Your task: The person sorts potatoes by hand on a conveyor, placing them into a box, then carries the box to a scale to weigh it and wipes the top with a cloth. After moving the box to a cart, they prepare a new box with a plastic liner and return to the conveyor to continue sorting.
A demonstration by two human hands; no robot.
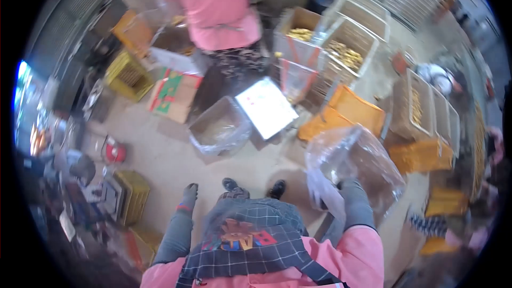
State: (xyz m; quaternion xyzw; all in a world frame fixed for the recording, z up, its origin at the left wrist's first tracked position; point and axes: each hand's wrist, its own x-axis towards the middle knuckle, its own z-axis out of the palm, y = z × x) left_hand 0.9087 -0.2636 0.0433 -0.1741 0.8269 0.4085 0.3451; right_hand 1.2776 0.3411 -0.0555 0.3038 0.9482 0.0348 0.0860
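Observation:
My left hand point(190, 192) hangs low at my left side in a dark glove, over the bare floor, touching nothing; its fingers are too small to tell apart. On the right, my right hand point(341, 182) is at the opening of a large clear plastic bag point(373, 162), with its fingers hidden by the film. The bag is spread wide and lines a container whose walls are mostly hidden. Ahead lies a second container lined with clear plastic point(221, 128), beside a white box lid point(266, 108). An orange crate point(349, 109) lies just beyond the large bag.
A person in pink point(216, 8) stands ahead with their back to me. Crates of yellowish pieces point(344, 56) stand at the upper right, stacked crates point(421, 106) at the right. A red object point(114, 152) and yellow crates point(136, 197) are at the left.

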